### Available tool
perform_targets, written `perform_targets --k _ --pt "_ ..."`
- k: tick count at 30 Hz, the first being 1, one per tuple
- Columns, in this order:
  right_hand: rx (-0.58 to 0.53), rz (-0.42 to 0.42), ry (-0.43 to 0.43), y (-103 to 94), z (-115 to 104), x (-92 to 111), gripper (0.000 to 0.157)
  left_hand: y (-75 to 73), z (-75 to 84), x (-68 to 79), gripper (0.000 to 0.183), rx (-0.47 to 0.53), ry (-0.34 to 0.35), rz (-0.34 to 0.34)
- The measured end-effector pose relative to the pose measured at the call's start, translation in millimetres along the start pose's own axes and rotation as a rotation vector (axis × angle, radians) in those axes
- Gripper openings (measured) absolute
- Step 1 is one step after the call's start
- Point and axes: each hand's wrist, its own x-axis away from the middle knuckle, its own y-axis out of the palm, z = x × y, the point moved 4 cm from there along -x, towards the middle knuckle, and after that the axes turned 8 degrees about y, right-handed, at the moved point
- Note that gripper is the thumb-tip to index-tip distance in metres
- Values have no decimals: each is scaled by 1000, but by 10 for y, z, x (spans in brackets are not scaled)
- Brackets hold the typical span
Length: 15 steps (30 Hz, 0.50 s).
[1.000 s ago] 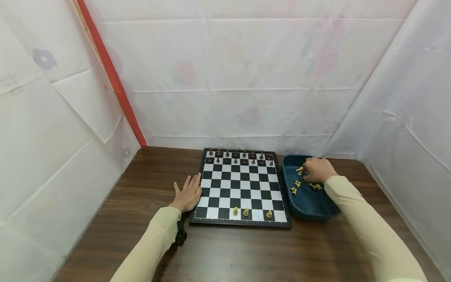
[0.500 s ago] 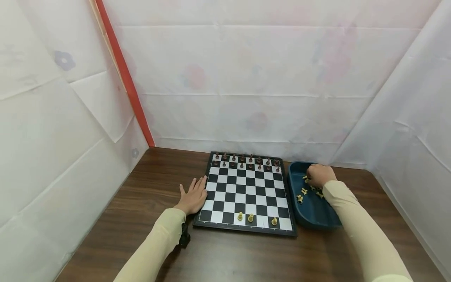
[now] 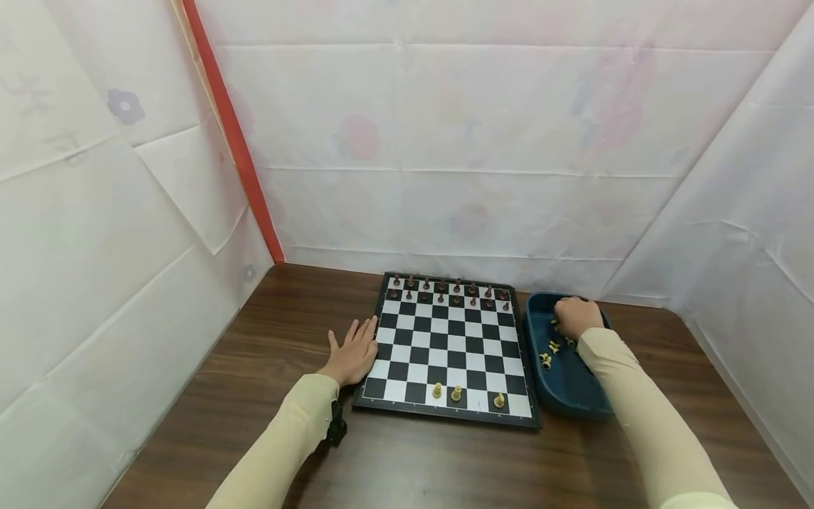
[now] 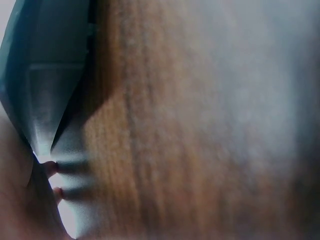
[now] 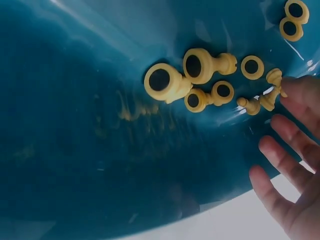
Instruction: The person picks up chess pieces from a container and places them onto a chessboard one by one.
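My left hand [image 3: 352, 357] lies with fingers spread on the table against the left edge of a black-and-white chessboard [image 3: 447, 350]. In the left wrist view only two fingertips [image 4: 52, 169] and part of the palm show. My right hand [image 3: 575, 318] reaches into a blue tray [image 3: 575, 404] to the right of the board. In the right wrist view its fingers are extended, and one fingertip touches or nearly touches a pale yellow chess piece [image 5: 268, 100]. Other yellow chess pieces [image 5: 199, 65] with dark round bases lie in the tray.
Dark brown chess pieces [image 3: 457, 286] stand in two rows along the board's far side. On its near row are three yellow chess pieces [image 3: 456, 394]. A brown wooden table [image 3: 407, 459] carries everything, with white sheeting [image 3: 445, 141] behind and at both sides.
The head view has shifted, so the scene sits slightly lower and further right. My right hand has dipped deeper among the pieces in the tray. My left hand stays by the board.
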Motion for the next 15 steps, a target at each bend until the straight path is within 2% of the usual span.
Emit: perform_targets --k 6,15 --pt "15 19 2 -5 -27 21 23 12 2 -13 56 -3 -4 4" --pt "20 99 -40 -95 -30 75 23 -8 8 -31 57 -6 -5 7"
